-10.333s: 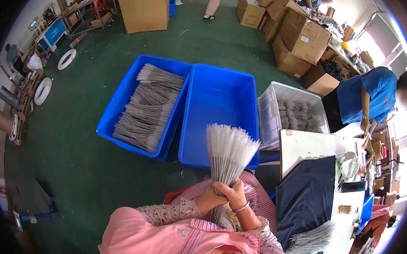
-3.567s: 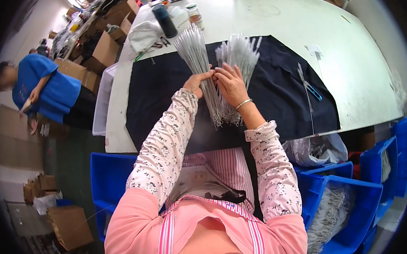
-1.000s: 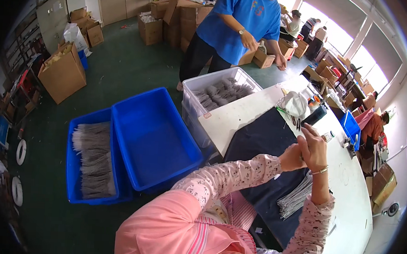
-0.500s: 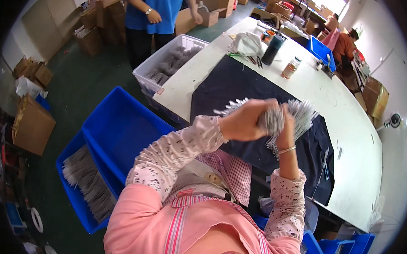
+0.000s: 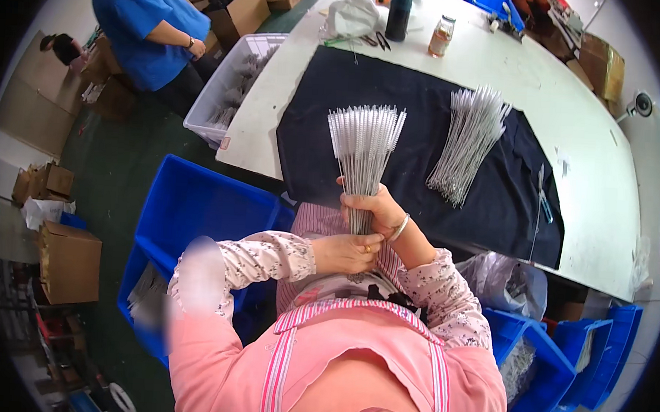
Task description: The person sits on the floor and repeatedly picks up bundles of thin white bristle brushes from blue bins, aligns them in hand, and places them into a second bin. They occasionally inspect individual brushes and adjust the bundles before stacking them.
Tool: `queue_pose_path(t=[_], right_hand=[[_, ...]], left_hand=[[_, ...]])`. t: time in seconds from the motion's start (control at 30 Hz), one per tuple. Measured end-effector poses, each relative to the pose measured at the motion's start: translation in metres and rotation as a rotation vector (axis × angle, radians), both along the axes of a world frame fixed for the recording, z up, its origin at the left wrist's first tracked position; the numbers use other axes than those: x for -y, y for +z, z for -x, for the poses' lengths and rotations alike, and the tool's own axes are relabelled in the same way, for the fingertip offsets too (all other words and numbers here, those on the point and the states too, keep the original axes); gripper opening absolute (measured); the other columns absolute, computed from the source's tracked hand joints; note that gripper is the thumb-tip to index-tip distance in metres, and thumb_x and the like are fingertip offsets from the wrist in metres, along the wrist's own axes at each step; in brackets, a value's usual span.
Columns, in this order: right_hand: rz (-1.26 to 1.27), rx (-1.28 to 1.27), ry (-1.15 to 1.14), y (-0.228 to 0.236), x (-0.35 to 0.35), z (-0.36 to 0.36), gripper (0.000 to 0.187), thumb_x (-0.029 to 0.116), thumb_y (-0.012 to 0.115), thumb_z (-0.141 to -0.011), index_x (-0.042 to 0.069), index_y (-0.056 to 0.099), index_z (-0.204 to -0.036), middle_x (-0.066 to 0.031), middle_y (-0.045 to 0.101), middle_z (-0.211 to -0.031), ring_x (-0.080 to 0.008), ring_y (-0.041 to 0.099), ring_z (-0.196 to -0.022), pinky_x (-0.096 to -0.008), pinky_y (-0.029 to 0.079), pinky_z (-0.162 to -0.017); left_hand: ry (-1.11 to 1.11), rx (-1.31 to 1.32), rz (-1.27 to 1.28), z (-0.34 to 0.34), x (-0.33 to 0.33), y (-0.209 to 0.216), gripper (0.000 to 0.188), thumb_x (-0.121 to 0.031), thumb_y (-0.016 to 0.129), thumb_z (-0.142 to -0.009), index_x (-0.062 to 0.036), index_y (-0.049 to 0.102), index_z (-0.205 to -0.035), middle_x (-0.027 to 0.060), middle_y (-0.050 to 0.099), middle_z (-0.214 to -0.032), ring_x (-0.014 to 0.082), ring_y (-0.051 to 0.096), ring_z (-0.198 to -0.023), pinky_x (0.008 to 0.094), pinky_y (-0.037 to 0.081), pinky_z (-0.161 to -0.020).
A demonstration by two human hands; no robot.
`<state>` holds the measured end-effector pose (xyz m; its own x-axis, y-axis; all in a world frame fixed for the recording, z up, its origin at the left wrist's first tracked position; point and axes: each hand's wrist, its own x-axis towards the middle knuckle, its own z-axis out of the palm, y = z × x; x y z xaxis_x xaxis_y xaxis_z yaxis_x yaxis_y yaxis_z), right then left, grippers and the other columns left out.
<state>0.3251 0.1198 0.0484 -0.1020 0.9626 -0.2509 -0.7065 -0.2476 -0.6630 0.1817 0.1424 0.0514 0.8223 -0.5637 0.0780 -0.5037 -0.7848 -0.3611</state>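
Observation:
A thick bundle of straw-cleaning brushes (image 5: 365, 137) stands upright in front of me, white bristles fanned out on top and thin wire stems gathered below. My right hand (image 5: 378, 208) wraps round the stems at mid-height. Just beneath it, my left hand (image 5: 346, 253) is closed about the lower ends, which it partly hides. A second pile of the same brushes (image 5: 468, 142) lies on the dark cloth (image 5: 411, 91), to the right of my hands, bristles pointing away from me.
The cloth covers part of a white table (image 5: 571, 166). Farther back are a dark bottle (image 5: 399, 16), a glass jar (image 5: 442, 36) and a white plastic bag (image 5: 352, 19). Blue bins (image 5: 196, 199) flank me. A person in blue (image 5: 141, 32) stands beyond a clear tub (image 5: 207, 121).
My hands have come down and nearer my body, and the bundle now stands upright in them. The second pile now lies uncovered on the cloth. My view has shifted.

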Motion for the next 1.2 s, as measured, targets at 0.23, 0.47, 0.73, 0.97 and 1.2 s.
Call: queue_pose_path(t=[0.23, 0.47, 0.73, 0.97, 1.2], right_hand=[[0.104, -0.082, -0.167, -0.025, 0.01, 0.02, 0.033, 0.001, 0.069, -0.076, 0.001, 0.057, -0.106, -0.0056, 0.061, -0.076, -0.0165, 0.061, -0.059, -0.0286, 0.051, -0.053], [0.04, -0.001, -0.219, -0.019, 0.019, 0.024, 0.027, 0.002, 0.071, -0.074, 0.001, 0.059, -0.099, -0.0048, 0.062, -0.078, -0.0149, 0.061, -0.065, -0.0287, 0.051, -0.058], [-0.096, 0.341, -0.111, 0.022, 0.021, 0.026, 0.026, 0.007, 0.069, -0.075, -0.001, 0.06, -0.098, -0.0045, 0.064, -0.086, -0.012, 0.061, -0.075, -0.0261, 0.05, -0.067], [-0.22, 0.238, -0.325, -0.023, 0.036, 0.032, 0.036, 0.018, 0.056, -0.091, -0.002, 0.05, -0.121, -0.0043, 0.059, -0.105, -0.008, 0.053, -0.093, -0.026, 0.045, -0.081], [0.043, 0.246, -0.501, -0.029, 0.036, 0.033, 0.013, 0.014, 0.06, -0.089, 0.002, 0.057, -0.092, -0.0006, 0.059, -0.073, -0.009, 0.059, -0.061, -0.0222, 0.047, -0.053]], left_hand=[[0.353, -0.045, 1.042, 0.053, 0.001, 0.012, 0.063, -0.013, 0.069, -0.055, -0.0064, 0.052, -0.115, 0.0108, 0.049, -0.116, 0.0283, 0.046, -0.111, 0.0411, 0.034, -0.099], [0.928, 0.25, 2.086, 0.044, 0.024, -0.028, 0.071, -0.021, 0.079, -0.068, -0.0013, 0.041, -0.125, 0.0131, 0.046, -0.125, 0.0225, 0.046, -0.114, 0.0384, 0.041, -0.092], [0.757, -0.326, 2.492, 0.019, 0.019, -0.028, 0.037, -0.009, 0.068, -0.081, -0.001, 0.05, -0.113, 0.0056, 0.06, -0.088, 0.0157, 0.06, -0.077, 0.0291, 0.05, -0.065], [0.726, -0.264, 2.346, 0.034, 0.032, -0.037, 0.037, -0.018, 0.058, -0.09, -0.0001, 0.048, -0.121, 0.0077, 0.059, -0.102, 0.0189, 0.059, -0.091, 0.0316, 0.05, -0.077], [0.644, -0.361, 2.952, 0.041, 0.032, -0.045, 0.063, -0.019, 0.06, -0.088, -0.0034, 0.027, -0.139, 0.0094, 0.051, -0.125, 0.0218, 0.055, -0.108, 0.0382, 0.049, -0.09]])
